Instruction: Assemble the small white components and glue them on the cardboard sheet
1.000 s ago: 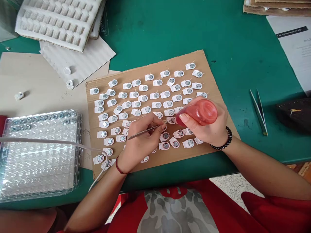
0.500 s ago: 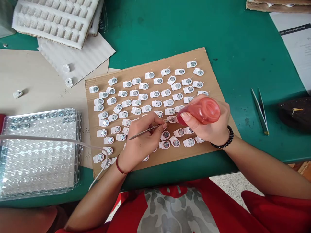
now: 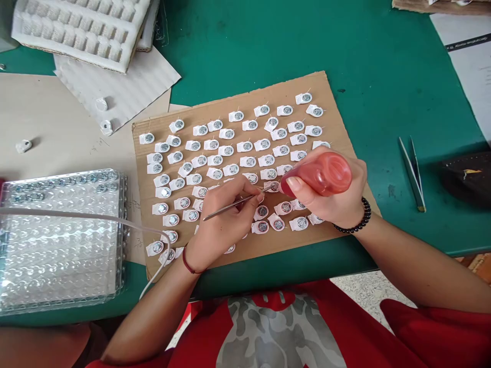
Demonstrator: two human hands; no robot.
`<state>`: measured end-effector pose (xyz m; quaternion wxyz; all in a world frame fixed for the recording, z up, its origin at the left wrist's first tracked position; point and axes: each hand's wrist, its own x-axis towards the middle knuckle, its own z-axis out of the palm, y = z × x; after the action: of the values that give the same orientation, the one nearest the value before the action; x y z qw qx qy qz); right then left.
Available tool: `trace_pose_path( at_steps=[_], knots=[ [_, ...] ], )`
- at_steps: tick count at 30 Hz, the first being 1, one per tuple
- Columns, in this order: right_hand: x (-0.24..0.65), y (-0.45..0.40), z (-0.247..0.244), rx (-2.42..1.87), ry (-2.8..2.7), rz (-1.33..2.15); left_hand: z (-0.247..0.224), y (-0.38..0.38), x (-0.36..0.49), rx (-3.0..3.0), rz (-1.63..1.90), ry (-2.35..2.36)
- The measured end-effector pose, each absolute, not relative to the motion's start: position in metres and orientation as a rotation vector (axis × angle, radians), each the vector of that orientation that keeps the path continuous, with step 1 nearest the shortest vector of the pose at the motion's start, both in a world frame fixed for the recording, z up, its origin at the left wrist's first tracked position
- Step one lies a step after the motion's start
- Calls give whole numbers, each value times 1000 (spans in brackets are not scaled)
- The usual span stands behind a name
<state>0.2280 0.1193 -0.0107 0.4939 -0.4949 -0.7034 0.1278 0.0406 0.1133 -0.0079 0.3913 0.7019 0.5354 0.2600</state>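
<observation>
My left hand (image 3: 230, 217) pinches a thin metal tool (image 3: 226, 208) like a pick or tweezers; its tip reaches a small white part with a round metal face (image 3: 271, 186). My right hand (image 3: 337, 199) is wrapped round a red squeeze bottle (image 3: 326, 174), tilted with its nozzle end down beside that same part. Whether the nozzle touches it I cannot tell. Several rows of similar white parts (image 3: 247, 161) with short wires lie on a brown cardboard sheet (image 3: 153, 124) beneath both hands, which hide some of them.
Clear plastic trays (image 3: 61, 245) are stacked at the left, crossed by a white cable (image 3: 95, 214). White foam trays (image 3: 80, 30) lie at the upper left. Metal tweezers (image 3: 413, 176), a dark pouch (image 3: 466, 174) and a printed sheet (image 3: 466, 66) are on the right of the green table (image 3: 245, 46).
The view has shifted slightly. Both hands keep their grips and stay at nearly the same spot, with the bottle end a touch farther right.
</observation>
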Motion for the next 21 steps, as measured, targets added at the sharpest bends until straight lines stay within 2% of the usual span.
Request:
trace_pose_path(
  at_steps=[21],
  knots=[
    [232,123,-8,-1213,-1723,284,-11,115,40,1796,678,1320]
  ],
)
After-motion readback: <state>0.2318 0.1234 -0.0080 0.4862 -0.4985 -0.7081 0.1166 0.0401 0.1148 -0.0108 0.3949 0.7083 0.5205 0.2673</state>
